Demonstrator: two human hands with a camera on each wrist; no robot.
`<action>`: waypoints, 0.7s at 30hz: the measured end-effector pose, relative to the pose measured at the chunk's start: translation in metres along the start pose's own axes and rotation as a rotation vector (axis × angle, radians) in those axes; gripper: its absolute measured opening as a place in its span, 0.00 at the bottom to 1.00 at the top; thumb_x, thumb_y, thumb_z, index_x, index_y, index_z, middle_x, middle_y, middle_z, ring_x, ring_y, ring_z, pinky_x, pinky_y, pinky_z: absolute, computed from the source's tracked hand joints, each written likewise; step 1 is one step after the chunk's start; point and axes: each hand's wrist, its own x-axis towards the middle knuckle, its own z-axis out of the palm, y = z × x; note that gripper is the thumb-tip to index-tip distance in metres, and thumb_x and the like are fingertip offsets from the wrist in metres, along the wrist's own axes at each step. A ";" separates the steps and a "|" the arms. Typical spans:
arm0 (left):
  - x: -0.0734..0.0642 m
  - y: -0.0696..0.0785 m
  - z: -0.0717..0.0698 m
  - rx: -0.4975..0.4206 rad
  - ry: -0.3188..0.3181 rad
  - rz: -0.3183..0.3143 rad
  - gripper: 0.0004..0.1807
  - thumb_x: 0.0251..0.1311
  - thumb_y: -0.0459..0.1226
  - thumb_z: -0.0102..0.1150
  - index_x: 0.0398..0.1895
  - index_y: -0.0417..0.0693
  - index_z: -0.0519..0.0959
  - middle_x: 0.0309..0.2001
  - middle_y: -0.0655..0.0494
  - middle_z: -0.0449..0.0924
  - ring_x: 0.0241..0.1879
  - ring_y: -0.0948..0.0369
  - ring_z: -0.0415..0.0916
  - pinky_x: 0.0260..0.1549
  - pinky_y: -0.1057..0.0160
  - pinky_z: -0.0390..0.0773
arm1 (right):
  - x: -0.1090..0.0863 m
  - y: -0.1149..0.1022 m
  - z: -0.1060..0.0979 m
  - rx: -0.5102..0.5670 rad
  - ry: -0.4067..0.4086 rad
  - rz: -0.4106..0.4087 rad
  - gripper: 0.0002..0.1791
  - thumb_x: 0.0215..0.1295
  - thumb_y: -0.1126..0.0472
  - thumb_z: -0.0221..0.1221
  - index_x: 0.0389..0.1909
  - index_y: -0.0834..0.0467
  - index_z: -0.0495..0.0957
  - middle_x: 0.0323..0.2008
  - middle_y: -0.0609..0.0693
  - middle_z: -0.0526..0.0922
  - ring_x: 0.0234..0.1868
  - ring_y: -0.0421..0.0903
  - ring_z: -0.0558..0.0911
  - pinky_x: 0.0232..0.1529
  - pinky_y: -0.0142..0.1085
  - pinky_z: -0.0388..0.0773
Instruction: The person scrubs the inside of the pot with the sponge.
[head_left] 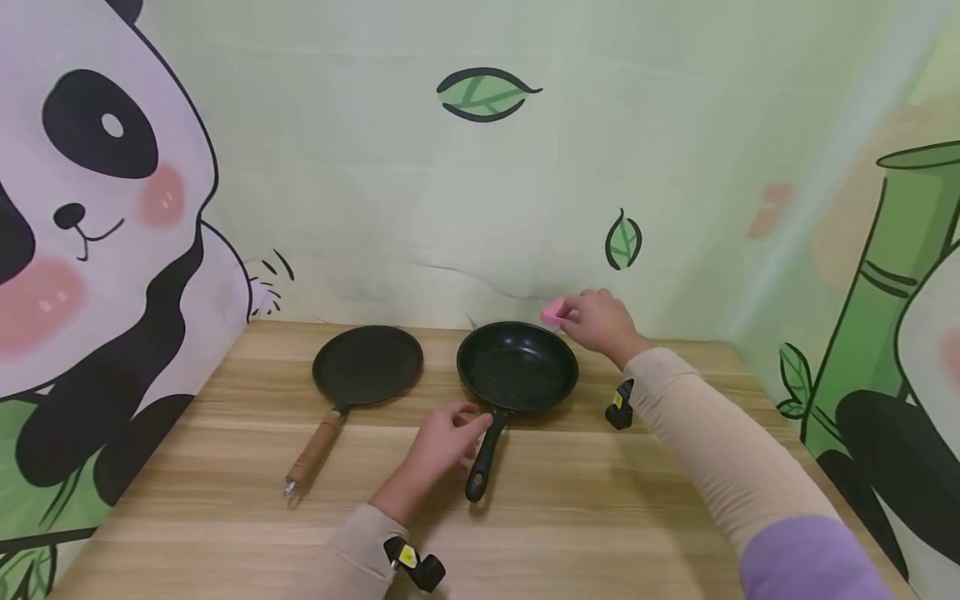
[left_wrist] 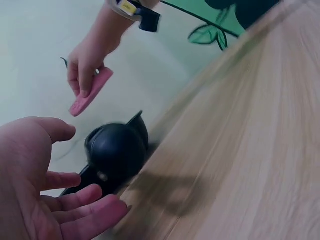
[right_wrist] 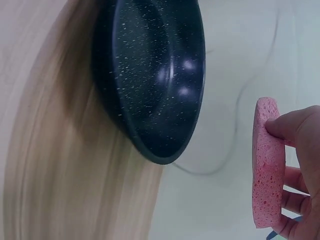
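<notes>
My right hand (head_left: 600,321) pinches a thin pink sponge (right_wrist: 267,165) between thumb and fingers, raised beside the far right rim of the black frying pan (head_left: 517,367). Tiny pores cover the sponge's face in the right wrist view. The deep pan has a speckled inside and stands on the table, its black handle (head_left: 486,458) pointing toward me. Close to that handle is my left hand (head_left: 442,442), its fingers apart and loosely bent. Nothing lies in its palm in the left wrist view; whether the thumb touches the handle I cannot tell.
A flat black griddle pan (head_left: 367,364) with a wooden handle (head_left: 315,450) lies to the left on the wooden table (head_left: 570,517). Behind the table's back edge rises a pale green wall covering (head_left: 360,192) printed with pandas, leaves and bamboo.
</notes>
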 end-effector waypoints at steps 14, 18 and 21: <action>0.002 -0.012 0.021 -0.426 -0.123 -0.150 0.24 0.71 0.40 0.57 0.60 0.28 0.71 0.41 0.39 0.81 0.23 0.56 0.83 0.16 0.61 0.81 | -0.007 0.005 0.018 0.033 -0.036 -0.010 0.13 0.69 0.52 0.61 0.46 0.54 0.86 0.45 0.57 0.84 0.48 0.58 0.75 0.51 0.54 0.73; 0.001 -0.014 0.024 -0.458 -0.160 -0.125 0.22 0.73 0.39 0.55 0.59 0.29 0.72 0.37 0.41 0.80 0.19 0.59 0.80 0.13 0.62 0.78 | -0.008 0.007 0.023 0.017 -0.055 -0.025 0.12 0.68 0.52 0.61 0.45 0.53 0.86 0.44 0.57 0.83 0.47 0.57 0.75 0.51 0.54 0.73; -0.001 -0.017 0.028 -0.480 -0.166 -0.104 0.22 0.73 0.40 0.54 0.59 0.29 0.71 0.37 0.42 0.80 0.17 0.60 0.79 0.11 0.62 0.76 | -0.009 0.009 0.026 -0.003 -0.063 -0.052 0.11 0.68 0.53 0.62 0.44 0.53 0.87 0.44 0.57 0.84 0.47 0.58 0.75 0.51 0.54 0.72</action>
